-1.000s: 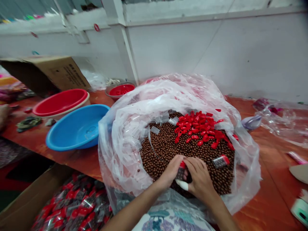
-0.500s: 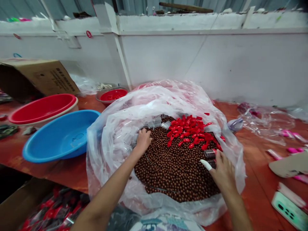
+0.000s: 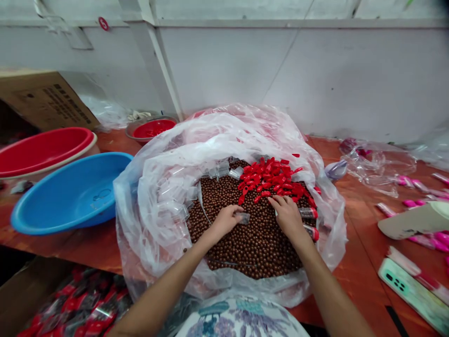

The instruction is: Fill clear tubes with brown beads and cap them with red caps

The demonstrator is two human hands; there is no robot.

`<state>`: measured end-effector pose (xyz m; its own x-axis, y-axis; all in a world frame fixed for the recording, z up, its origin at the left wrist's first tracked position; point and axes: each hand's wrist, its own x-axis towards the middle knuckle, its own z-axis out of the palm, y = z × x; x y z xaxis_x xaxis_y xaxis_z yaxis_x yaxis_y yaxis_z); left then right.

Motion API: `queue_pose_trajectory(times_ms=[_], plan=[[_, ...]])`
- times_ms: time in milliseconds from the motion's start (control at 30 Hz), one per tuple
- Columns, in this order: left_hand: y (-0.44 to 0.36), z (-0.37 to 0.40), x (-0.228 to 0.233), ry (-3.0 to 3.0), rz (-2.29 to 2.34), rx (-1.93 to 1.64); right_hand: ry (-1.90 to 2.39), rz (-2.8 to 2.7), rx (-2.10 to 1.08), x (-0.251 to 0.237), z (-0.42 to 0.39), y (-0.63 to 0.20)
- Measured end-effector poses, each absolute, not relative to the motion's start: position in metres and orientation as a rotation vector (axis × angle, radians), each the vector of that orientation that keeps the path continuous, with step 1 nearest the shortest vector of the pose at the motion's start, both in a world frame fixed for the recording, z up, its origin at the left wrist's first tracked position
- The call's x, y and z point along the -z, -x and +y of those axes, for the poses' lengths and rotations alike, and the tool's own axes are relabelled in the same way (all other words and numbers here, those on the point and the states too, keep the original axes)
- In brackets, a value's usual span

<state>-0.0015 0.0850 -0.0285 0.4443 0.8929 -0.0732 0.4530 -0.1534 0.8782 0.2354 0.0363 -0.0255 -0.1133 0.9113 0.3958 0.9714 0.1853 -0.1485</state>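
Note:
My left hand (image 3: 226, 220) is closed around a small clear plastic tube (image 3: 244, 218), held just above a mass of round brown beads (image 3: 252, 248). My right hand (image 3: 287, 215) reaches over the beads, fingers stretched toward the front of a heap of red spoon-shaped pieces (image 3: 270, 175); no object shows in it. Beside its wrist lie two clear tubes with red ends, one of them a dark-filled tube (image 3: 307, 213). More empty clear tubes (image 3: 175, 187) are piled along the left. All this rests in a wide container lined with a translucent plastic bag (image 3: 147, 234).
A blue basin (image 3: 45, 206) and a red basin (image 3: 42, 150) stand left, with a cardboard box (image 3: 49, 100) behind. A smaller bowl (image 3: 154, 127) holds red pieces. Right are a phone (image 3: 410, 290), a cup (image 3: 414, 222) and pink tubes. Red-capped packs (image 3: 84, 304) fill a box below left.
My left hand has come from the left-hand tubes to the middle, now with a clear tube. My right hand has left the filled tubes and moved left toward the red pieces. The view tilted down.

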Motion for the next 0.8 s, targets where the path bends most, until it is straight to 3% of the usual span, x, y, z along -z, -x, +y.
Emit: queue_pose_trajectory(times_ms=[533,800], plan=[[-0.038,0.095,0.047,-1.430,1.023,-0.465,1.806,-1.861,0.009,0.038,-0.011,-0.233],[-0.038,0.082,0.042,-1.209,0.901,-0.550,1.646,-1.450,-0.336,0.022,-0.021,-0.227]])
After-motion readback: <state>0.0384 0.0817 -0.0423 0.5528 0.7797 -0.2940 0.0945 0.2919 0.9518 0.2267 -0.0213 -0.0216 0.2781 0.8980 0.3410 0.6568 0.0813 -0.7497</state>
